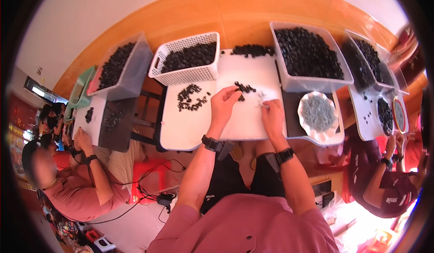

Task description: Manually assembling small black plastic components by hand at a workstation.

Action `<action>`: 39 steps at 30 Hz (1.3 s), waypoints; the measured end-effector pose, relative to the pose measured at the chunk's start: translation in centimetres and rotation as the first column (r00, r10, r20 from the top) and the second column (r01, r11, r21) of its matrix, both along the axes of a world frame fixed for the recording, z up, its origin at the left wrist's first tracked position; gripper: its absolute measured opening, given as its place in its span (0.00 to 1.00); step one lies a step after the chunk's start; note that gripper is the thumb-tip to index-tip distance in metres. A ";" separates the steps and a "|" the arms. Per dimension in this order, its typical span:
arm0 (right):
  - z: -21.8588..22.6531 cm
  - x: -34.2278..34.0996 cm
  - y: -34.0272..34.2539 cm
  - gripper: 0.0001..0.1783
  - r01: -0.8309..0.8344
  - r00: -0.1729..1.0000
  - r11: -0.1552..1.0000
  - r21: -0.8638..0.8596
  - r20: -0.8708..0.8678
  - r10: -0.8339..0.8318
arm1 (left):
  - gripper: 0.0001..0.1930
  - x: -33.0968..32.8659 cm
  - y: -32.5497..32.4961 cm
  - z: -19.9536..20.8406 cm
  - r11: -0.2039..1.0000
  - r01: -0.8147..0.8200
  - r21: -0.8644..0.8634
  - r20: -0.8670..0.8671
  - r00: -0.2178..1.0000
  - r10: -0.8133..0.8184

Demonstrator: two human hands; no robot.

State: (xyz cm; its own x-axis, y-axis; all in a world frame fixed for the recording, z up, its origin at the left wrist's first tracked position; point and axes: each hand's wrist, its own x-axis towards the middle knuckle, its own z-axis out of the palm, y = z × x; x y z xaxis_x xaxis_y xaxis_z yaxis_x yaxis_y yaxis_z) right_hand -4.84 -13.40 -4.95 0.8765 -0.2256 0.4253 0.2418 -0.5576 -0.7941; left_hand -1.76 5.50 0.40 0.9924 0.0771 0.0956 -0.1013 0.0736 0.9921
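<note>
My left hand [222,108] is closed, with a small black round part pinched at its fingertips. Just beyond those fingertips lies a short row of loose black parts [246,87] on the white table [190,130]. My right hand [273,116] has its thumb and fingers pressed together; whatever they hold is too small to make out. Beside its fingertips, a few thin silvery pieces [261,95] are scattered on the tabletop. The two hands are apart, both over the middle of the table.
A white basket [185,73] and a clear bin [312,82], both full of black parts, stand at the back. Black parts form a ring [180,98] at left and a heap [253,50] behind. A scalloped dish [335,125] holds thin silvery pieces. Co-workers sit both sides.
</note>
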 end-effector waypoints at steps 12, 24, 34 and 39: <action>0.2 0.6 0.3 0.03 -0.010 0.998 1.000 0.008 0.067 0.009 | 0.18 2.7 1.1 3.2 0.789 0.030 0.614 0.215 0.955 -0.204; 0.8 -0.4 0.4 0.04 -0.173 0.984 0.981 0.088 0.052 0.169 | 0.10 -2.0 -3.4 -3.5 0.948 0.077 0.310 -0.013 0.997 -0.077; 1.1 -0.7 0.4 0.07 -0.204 0.978 0.973 0.112 0.062 0.198 | 0.09 -1.9 -3.8 -3.9 0.964 0.089 0.250 -0.001 0.996 -0.092; 2.0 -1.1 0.6 0.08 -0.216 0.971 0.973 0.084 0.127 0.205 | 0.09 -1.5 -3.1 -3.7 0.969 0.145 0.200 -0.071 0.989 -0.134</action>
